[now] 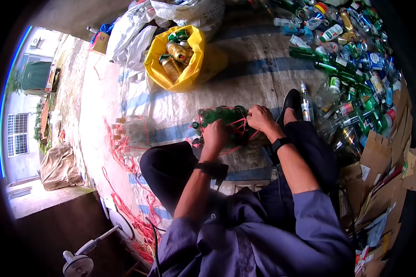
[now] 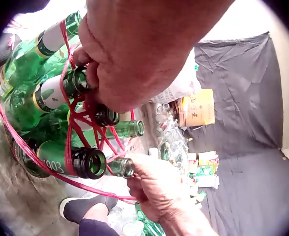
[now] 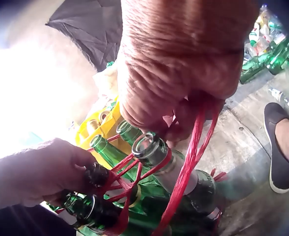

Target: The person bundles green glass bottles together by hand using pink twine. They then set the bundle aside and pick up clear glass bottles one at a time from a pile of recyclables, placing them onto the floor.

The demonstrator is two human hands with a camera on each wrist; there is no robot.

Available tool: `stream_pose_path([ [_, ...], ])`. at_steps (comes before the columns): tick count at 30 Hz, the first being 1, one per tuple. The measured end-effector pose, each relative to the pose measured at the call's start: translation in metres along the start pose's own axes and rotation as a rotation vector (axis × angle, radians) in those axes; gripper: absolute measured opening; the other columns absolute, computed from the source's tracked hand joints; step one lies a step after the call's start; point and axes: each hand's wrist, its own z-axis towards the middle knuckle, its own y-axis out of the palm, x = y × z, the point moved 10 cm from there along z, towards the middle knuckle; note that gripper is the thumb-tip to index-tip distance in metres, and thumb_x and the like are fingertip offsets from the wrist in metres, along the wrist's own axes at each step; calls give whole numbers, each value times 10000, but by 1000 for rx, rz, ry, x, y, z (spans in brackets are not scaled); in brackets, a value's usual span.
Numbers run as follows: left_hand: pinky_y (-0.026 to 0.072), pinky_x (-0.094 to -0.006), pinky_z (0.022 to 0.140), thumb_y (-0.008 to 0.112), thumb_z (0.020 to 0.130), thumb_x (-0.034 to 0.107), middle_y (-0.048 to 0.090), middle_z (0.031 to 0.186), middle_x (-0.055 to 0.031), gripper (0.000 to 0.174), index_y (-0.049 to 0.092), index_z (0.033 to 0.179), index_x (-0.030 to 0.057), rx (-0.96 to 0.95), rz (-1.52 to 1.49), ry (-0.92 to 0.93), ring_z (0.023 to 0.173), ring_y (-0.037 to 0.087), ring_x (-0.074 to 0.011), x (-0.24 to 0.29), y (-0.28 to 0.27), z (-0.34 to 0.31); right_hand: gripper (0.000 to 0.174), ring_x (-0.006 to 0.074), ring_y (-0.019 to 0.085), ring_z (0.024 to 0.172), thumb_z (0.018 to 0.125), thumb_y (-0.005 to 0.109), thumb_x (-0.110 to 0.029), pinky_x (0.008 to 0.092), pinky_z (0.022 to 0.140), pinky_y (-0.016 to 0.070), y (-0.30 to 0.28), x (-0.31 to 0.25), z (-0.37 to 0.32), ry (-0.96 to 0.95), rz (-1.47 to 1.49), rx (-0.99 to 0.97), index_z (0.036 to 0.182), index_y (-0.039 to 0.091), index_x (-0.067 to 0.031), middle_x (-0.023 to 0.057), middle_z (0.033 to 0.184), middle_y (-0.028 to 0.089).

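Note:
A bundle of green glass bottles (image 1: 223, 114) stands in front of me, with red plastic string (image 2: 80, 123) crossing between and around the necks. My left hand (image 1: 216, 137) is over the near side of the bundle. Its curled fingers grip a dark-lipped bottle neck (image 3: 97, 175) where the string loops round. On the far right of the bundle, my right hand (image 1: 262, 119) pinches red string, and two strands (image 3: 191, 162) run down taut from its fingers. A second bundle, of clear bottles (image 1: 136, 131) tied with red string, lies to the left.
A yellow bag (image 1: 198, 57) of cans stands ahead, beside white sacks (image 1: 189, 14). Loose bottles and cans (image 1: 351, 60) are heaped at the right, above flattened cardboard (image 1: 379, 157). Loose red string (image 1: 125, 207) trails on the left, near a white fan (image 1: 120, 224).

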Motion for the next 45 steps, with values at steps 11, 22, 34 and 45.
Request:
stream_pose_path([
  [11, 512, -506, 689, 668, 855, 376, 664, 941, -212, 327, 659, 995, 81, 82, -152, 149, 838, 659, -418, 14, -21, -34, 317, 429, 668, 756, 751, 639, -302, 464, 700, 534, -3, 18, -13, 93, 44, -36, 738, 700, 9, 265, 773, 663],
  [22, 465, -512, 786, 693, 858, 341, 580, 1166, -166, 420, 567, 1195, 124, 267, -140, -1, 1072, 577, -371, -13, -35, -76, 313, 445, 668, 778, 777, 620, -264, 478, 725, 540, -1, 8, -14, 60, -8, -11, 732, 678, 40, 285, 791, 660],
  [34, 442, -402, 864, 748, 746, 182, 638, 1091, -77, 277, 667, 994, 88, 238, -44, 232, 1069, 586, -292, -50, -31, -62, 299, 423, 652, 731, 818, 625, -232, 496, 699, 534, 51, -10, -82, -237, -129, 87, 705, 668, 42, 252, 722, 639],
  [45, 390, -486, 979, 775, 709, 304, 598, 1188, -135, 552, 597, 1176, 68, 319, 47, 303, 1156, 509, -360, -35, -57, -87, 285, 452, 622, 673, 806, 589, -200, 493, 667, 516, 80, -27, -103, -182, 107, -147, 659, 619, 42, 284, 685, 593],
])
